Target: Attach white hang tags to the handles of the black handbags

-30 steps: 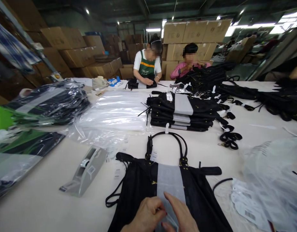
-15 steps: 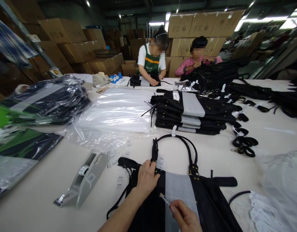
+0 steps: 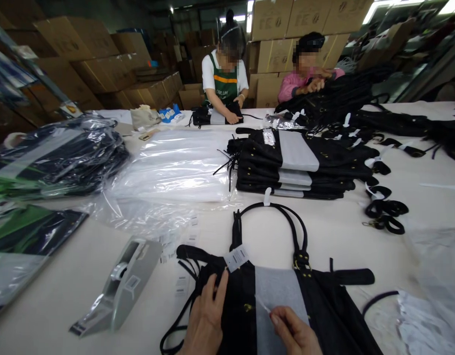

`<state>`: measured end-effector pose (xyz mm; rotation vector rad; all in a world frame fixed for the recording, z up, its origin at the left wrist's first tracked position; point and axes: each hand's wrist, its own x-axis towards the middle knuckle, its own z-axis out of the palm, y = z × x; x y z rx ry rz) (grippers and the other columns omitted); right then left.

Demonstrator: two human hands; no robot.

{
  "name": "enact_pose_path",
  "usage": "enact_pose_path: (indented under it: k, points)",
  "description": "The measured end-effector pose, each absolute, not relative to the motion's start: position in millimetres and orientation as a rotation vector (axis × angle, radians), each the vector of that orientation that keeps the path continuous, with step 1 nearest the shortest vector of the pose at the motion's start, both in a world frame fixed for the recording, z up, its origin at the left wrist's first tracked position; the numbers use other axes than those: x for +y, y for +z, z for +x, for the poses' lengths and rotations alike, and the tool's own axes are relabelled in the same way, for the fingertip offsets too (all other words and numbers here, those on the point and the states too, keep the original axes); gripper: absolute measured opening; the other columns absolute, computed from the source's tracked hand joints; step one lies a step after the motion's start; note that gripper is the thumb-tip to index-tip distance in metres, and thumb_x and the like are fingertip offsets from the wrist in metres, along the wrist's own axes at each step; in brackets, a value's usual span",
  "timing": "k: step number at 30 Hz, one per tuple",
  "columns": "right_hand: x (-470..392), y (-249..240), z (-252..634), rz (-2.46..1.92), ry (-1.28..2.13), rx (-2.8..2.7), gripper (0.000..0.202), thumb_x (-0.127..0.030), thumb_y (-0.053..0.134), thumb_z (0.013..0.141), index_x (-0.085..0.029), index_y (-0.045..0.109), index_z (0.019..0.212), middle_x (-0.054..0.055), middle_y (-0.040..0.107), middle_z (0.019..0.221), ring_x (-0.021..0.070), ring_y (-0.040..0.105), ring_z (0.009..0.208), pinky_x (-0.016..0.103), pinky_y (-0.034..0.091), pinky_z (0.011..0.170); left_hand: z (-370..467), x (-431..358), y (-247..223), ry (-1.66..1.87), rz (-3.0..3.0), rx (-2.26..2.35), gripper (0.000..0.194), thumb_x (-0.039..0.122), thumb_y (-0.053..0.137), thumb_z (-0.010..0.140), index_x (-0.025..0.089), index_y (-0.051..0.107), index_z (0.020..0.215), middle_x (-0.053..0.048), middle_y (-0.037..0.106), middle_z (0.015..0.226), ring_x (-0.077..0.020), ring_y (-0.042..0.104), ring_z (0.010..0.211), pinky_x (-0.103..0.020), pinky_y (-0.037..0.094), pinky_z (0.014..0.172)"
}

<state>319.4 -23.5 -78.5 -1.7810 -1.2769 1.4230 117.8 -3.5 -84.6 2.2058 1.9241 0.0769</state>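
A black bag [image 3: 242, 301] with a grey band [image 3: 282, 291] round its middle lies at the near edge, its looped handles [image 3: 296, 227] pointing away from me. My left hand [image 3: 208, 310] lies on the bag's left part, fingers apart, the fingertips just below a white label [image 3: 236, 257]. Over the grey band, my right hand [image 3: 292, 328] pinches a thin white strip [image 3: 263, 303] between thumb and finger.
A grey tape dispenser [image 3: 122, 283] stands to the left. Clear plastic bags [image 3: 175, 167] and a stack of black bags [image 3: 297, 158] lie beyond. Wrapped bags [image 3: 60, 158] are on the far left, black straps [image 3: 388, 207] on the right. Two people work across the table [image 3: 341, 222].
My left hand has moved left and down the bag and its fingers have spread. The white label now lies tilted across the bag's top edge. My right hand shifted slightly right with the strip.
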Motion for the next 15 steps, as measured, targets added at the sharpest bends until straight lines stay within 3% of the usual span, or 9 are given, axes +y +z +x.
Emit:
enact_pose_path:
  k: [5, 10, 13, 15]
  points:
    - [-0.7, -63.8, 307.3, -1.722, 1.393, -1.268, 0.031, -0.049, 0.044, 0.076, -0.021, 0.052, 0.064, -0.003, 0.043, 0.055, 0.0132, 0.043, 0.055, 0.022, 0.035, 0.053, 113.3, -29.0, -76.5, -0.089, 2.401, 1.813, 0.062, -0.001, 0.043, 0.061, 0.017, 0.046, 0.121, -0.014, 0.030, 0.139, -0.0301, 0.019, 0.129, -0.043, 0.031, 0.093]
    - [3.8, -65.3, 307.3, -1.704, 1.395, -1.212, 0.030, -0.048, 0.046, 0.076, -0.020, 0.053, 0.065, -0.004, 0.043, 0.055, 0.0126, 0.042, 0.054, 0.022, 0.035, 0.052, 125.2, 7.0, -47.2, 0.119, 2.389, 1.718, 0.028, 0.009, 0.046, 0.069, 0.017, 0.059, 0.093, -0.012, 0.045, 0.127, -0.0270, 0.037, 0.117, -0.041, 0.029, 0.093]
    - [1.7, -67.9, 312.9, -1.705, 1.382, -1.208, 0.031, -0.048, 0.046, 0.076, -0.020, 0.055, 0.068, -0.003, 0.045, 0.056, 0.0129, 0.043, 0.055, 0.022, 0.036, 0.053, 148.8, 58.3, -42.1, 0.173, 2.356, 1.656, 0.028, 0.006, 0.036, 0.076, 0.016, 0.056, 0.093, -0.010, 0.052, 0.117, -0.0222, 0.047, 0.101, -0.038, 0.034, 0.085]
    - [-1.5, -68.6, 316.1, -1.726, 1.376, -1.207, 0.032, -0.050, 0.046, 0.075, -0.020, 0.055, 0.068, -0.003, 0.044, 0.055, 0.0130, 0.042, 0.054, 0.022, 0.036, 0.052, 169.0, 95.9, -48.0, 0.007, 2.236, 1.689, 0.023, 0.014, 0.043, 0.077, 0.013, 0.054, 0.097, -0.014, 0.054, 0.111, -0.0265, 0.047, 0.100, -0.042, 0.034, 0.084]
